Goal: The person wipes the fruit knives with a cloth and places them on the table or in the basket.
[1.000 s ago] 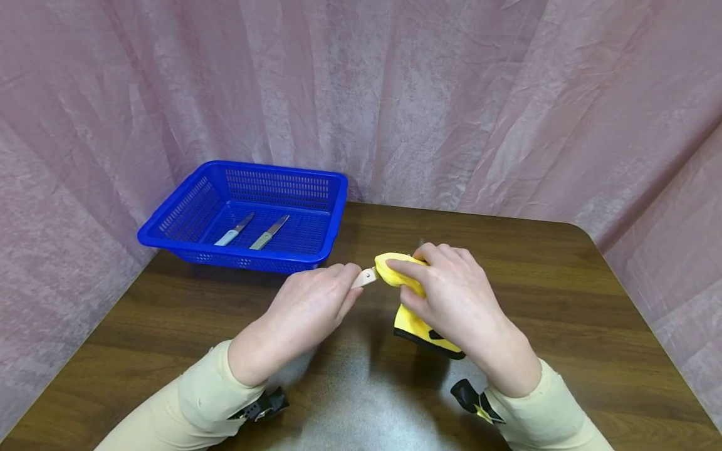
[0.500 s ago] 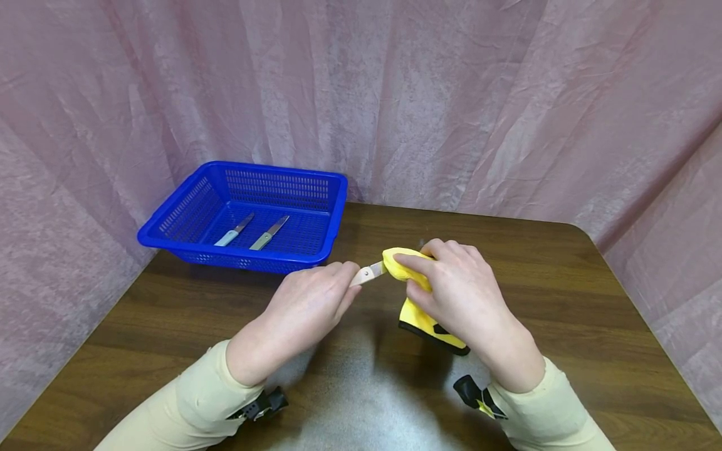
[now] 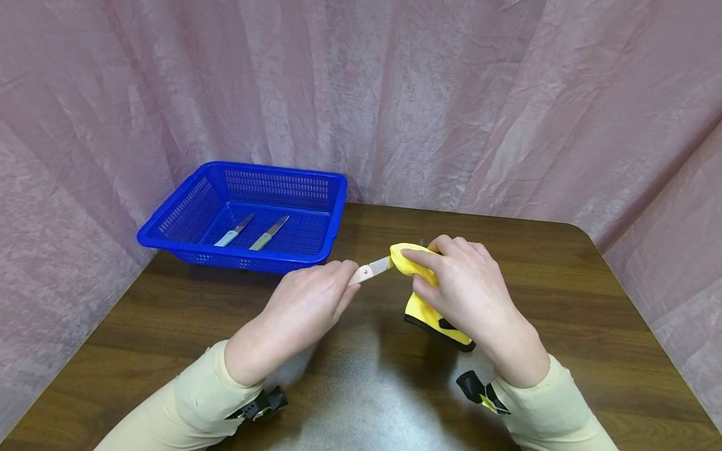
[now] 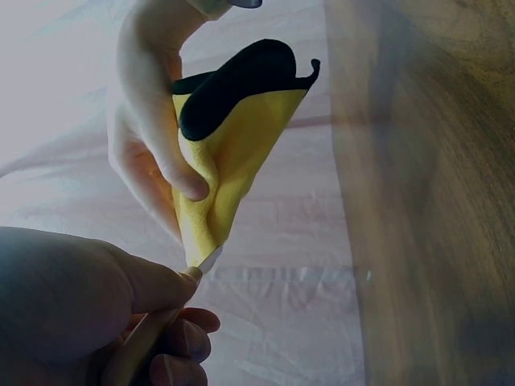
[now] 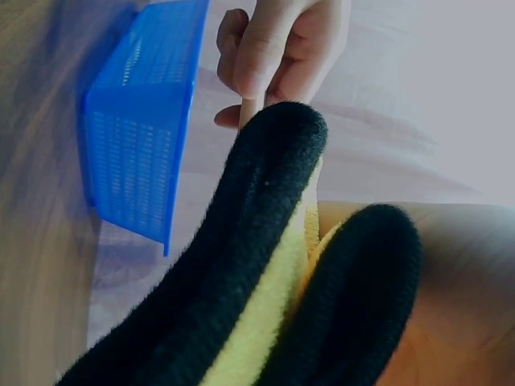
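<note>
My left hand point(image 3: 307, 300) grips the pale cream handle of a small knife point(image 3: 365, 273), its blade pointing right and slightly away. Part of the blade shows bare beside the handle; the rest runs into a folded yellow cloth point(image 3: 414, 260) with black edging. My right hand point(image 3: 470, 291) pinches that cloth around the blade between thumb and fingers, and the cloth's loose end hangs below. In the left wrist view the cloth point(image 4: 233, 149) tapers down to the blade just past my left thumb. The black edging point(image 5: 265, 185) fills much of the right wrist view.
A blue plastic basket point(image 3: 333, 216) stands at the back left of the wooden table point(image 3: 524, 269). Inside it lie a knife with a light blue handle point(image 3: 227, 238) and one with a greenish handle point(image 3: 262, 241). Pink curtains point(image 3: 429, 113) hang behind the table.
My right hand has slid the cloth to the right and slightly away along the blade, baring more metal by the handle. The left hand and knife have hardly moved.
</note>
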Tool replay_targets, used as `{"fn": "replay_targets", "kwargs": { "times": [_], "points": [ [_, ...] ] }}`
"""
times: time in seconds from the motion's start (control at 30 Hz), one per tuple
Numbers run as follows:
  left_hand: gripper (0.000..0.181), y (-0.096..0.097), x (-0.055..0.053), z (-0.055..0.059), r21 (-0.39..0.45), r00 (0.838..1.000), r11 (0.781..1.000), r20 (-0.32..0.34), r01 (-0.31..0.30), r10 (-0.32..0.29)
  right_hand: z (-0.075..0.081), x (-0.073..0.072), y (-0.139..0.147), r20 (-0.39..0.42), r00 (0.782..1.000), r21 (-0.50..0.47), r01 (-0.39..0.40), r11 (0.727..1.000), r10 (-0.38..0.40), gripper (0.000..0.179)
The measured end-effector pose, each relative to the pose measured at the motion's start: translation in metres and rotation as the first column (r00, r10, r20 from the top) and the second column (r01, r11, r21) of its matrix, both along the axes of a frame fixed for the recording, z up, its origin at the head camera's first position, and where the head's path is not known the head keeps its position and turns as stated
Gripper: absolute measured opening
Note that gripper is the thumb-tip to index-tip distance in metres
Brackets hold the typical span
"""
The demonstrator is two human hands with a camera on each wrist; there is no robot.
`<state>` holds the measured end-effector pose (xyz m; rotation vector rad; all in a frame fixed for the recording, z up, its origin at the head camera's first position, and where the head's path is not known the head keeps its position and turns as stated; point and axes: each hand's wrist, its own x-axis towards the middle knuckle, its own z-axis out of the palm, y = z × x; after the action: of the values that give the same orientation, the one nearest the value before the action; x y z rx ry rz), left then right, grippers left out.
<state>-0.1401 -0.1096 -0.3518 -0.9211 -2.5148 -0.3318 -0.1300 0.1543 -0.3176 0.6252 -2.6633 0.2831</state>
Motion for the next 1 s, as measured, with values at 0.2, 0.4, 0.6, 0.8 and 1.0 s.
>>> {"fn": "replay_targets", "kwargs": {
  "times": [0.2, 0.4, 0.6, 0.8, 1.0],
  "points": [
    [0.017, -0.0009, -0.0002, -0.0006, 0.009, 1.000, 1.000, -0.010, -0.002, 0.002, 0.0007, -0.0014, 0.0023, 0.006, 1.000, -0.020, 0.017, 1.000, -0.017, 0.047],
    [0.017, -0.0014, 0.0009, 0.0004, 0.020, 1.000, 1.000, -0.031, 0.004, -0.003, 0.0006, -0.0032, 0.0046, 0.013, 0.999, -0.031, 0.031, 0.999, -0.031, 0.047],
    [0.017, -0.0016, 0.0007, 0.0007, 0.019, 0.999, 1.000, -0.035, 0.006, -0.005, 0.0010, -0.0047, 0.0072, 0.022, 0.999, -0.029, 0.045, 0.999, -0.044, 0.047],
    [0.017, -0.0018, 0.0008, 0.0014, 0.015, 1.000, 1.000, -0.023, 0.003, -0.003, 0.0013, -0.0064, 0.0085, 0.034, 0.997, -0.025, 0.064, 0.998, -0.063, 0.046],
    [0.017, -0.0019, -0.0005, 0.0010, 0.014, 1.000, 1.000, -0.016, -0.003, 0.003, 0.0026, -0.0061, 0.0102, 0.039, 0.997, -0.031, 0.072, 0.997, -0.071, 0.045]
  ]
}}
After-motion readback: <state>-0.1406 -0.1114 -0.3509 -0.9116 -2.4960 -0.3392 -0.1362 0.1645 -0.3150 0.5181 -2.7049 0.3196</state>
